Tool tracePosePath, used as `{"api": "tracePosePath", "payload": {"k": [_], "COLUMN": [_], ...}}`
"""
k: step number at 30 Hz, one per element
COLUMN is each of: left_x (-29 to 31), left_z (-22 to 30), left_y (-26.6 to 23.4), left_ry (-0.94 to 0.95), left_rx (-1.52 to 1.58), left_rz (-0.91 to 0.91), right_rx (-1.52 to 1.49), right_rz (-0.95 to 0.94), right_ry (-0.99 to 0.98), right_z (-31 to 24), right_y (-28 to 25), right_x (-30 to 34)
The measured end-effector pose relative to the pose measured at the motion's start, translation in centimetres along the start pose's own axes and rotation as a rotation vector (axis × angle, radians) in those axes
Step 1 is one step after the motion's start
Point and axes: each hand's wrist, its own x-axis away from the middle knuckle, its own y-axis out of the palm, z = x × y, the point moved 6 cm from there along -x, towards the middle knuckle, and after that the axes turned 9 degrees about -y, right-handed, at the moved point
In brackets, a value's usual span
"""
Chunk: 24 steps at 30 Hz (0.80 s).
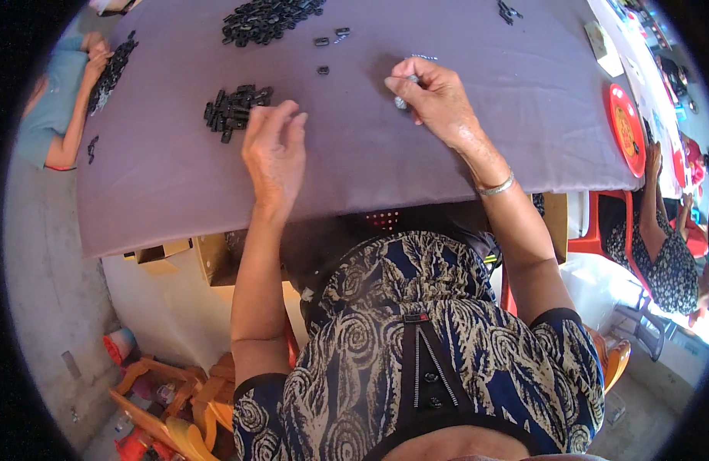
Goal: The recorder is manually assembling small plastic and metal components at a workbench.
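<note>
My right hand (440,100) hangs over the cloth with its fingers curled around small silvery pieces (403,101), too small to name. Just beyond it lies a short row of tiny pale metal bits (423,57). My left hand (276,150) is beside a small heap of black plastic parts (230,112); its thumb and fingers are apart, and nothing shows between them. Farther off is a larger pile of the same kind of black pieces (266,21). A single black piece (323,70) lies between the two hands, with a couple more behind it.
A grey-purple cloth (354,154) covers the table. At the left edge, another person (58,107) has hands at a black heap (113,73). A red round tray (625,129) lies at the right, near another person's arm (654,207). Wooden chairs (170,407) stand low left.
</note>
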Motion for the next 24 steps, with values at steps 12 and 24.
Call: {"api": "tracePosePath", "payload": {"k": [12, 24], "left_x": [1.1, 1.0], "left_z": [0.7, 0.4], "left_y": [1.6, 1.8], "left_ry": [-0.062, -0.047], "left_rx": [0.115, 0.146], "left_rz": [-0.17, -0.179], "right_rx": [0.258, 0.956], "right_rz": [0.113, -0.168], "right_ry": [-0.182, -0.734], "right_z": [-0.4, 0.6], "right_y": [-0.8, 4.6], "right_x": [-6.4, -11.4]}}
